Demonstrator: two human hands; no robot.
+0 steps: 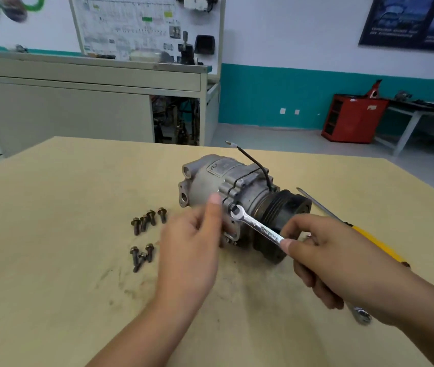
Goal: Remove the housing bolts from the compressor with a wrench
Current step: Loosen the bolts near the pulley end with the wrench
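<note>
A grey metal compressor (210, 181) with a black pulley (284, 207) lies on its side in the middle of the tan table (65, 194). My right hand (324, 250) grips a chrome wrench (261, 229) whose open jaw sits on a bolt head (233, 207) at the housing flange. My left hand (192, 242) rests against the near side of the compressor, fingertips touching the flange. Several removed bolts (147, 221) lie loose to the left, with a second small group of bolts (141, 255) nearer me.
A yellow-handled screwdriver (364, 234) lies to the right, behind my right forearm. A black wire (250, 160) sticks up from the compressor. A grey workbench (78, 102) and a red tool cabinet (353, 117) stand beyond the table's far edge.
</note>
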